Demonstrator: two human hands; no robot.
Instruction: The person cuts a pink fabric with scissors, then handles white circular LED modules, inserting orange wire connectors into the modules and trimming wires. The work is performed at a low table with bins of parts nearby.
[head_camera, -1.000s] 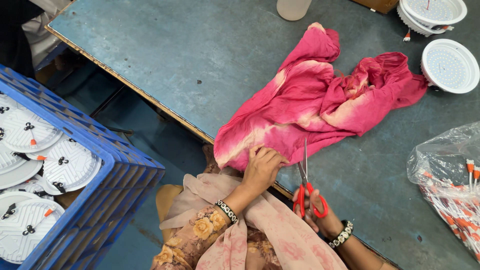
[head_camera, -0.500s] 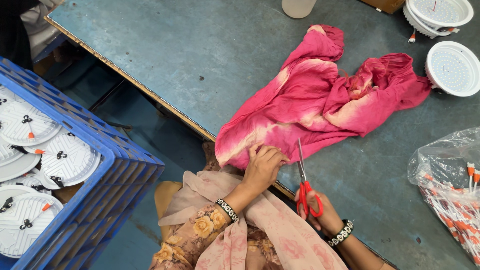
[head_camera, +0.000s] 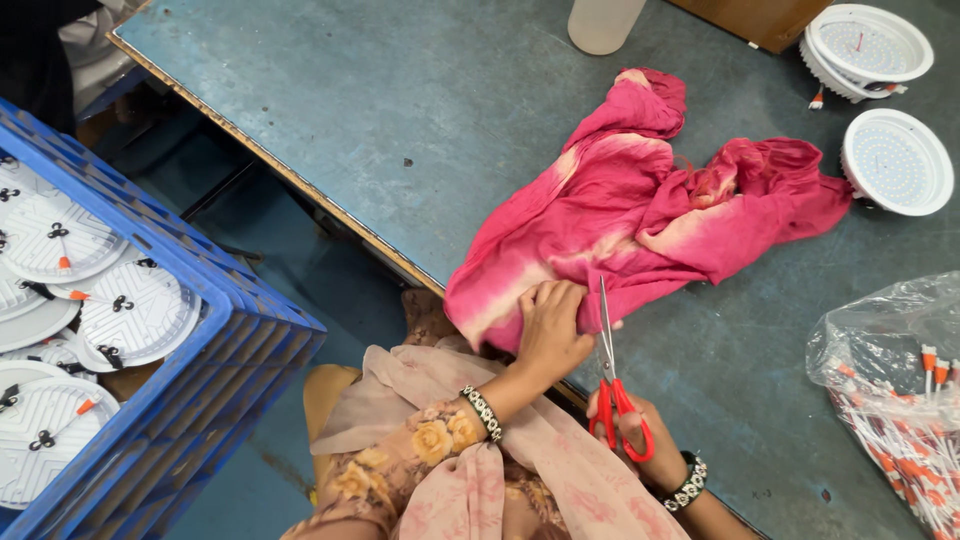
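Scissors at the near edge of a pink cloth on the desk.

The left hand (head_camera: 553, 328) lay closed on the near edge of the cloth (head_camera: 640, 215), pinning it at the edge of the desk (head_camera: 400, 120); the right hand (head_camera: 640, 432) gripped the red handles of the scissors (head_camera: 610, 370), blades nearly closed and pointing away into the cloth just beside the left fingers (head_camera: 570, 300). Likely risks: the blades stood so close to those fingers that a slip could nick them; the loose, bunched cloth could fold between the blades and give a crooked cut. Round white lamps (head_camera: 897, 160) lay beyond, a bag of wires (head_camera: 900, 390) to the right, a blue crate (head_camera: 200, 340) to the left.
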